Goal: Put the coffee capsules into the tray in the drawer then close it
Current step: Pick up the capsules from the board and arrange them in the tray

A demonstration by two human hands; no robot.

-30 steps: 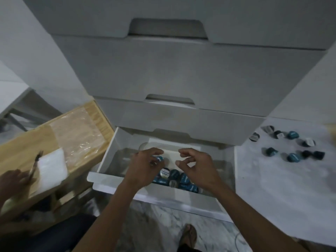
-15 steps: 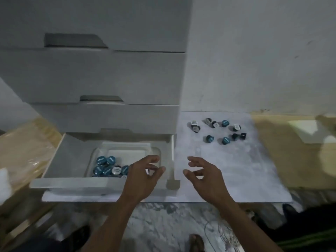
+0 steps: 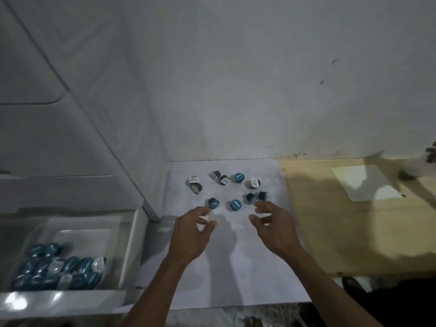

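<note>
Several loose coffee capsules (image 3: 235, 205), teal and dark with white lids, lie scattered on a white sheet (image 3: 226, 267) on the floor. My left hand (image 3: 192, 232) and my right hand (image 3: 274, 224) hover just in front of them, fingers loosely curled and holding nothing. At the lower left the white drawer (image 3: 132, 246) stands pulled out. Its clear tray (image 3: 77, 226) holds a pile of several teal capsules (image 3: 61, 270).
The white drawer cabinet (image 3: 70, 138) rises at the left, beside a white wall. A wooden board (image 3: 354, 232) with a pale paper sheet (image 3: 363, 182) lies right of the white sheet. Cables lie on the floor at the bottom edge.
Both hands have left the drawer and moved right to the loose capsules on the sheet. My view has swung right with them.
</note>
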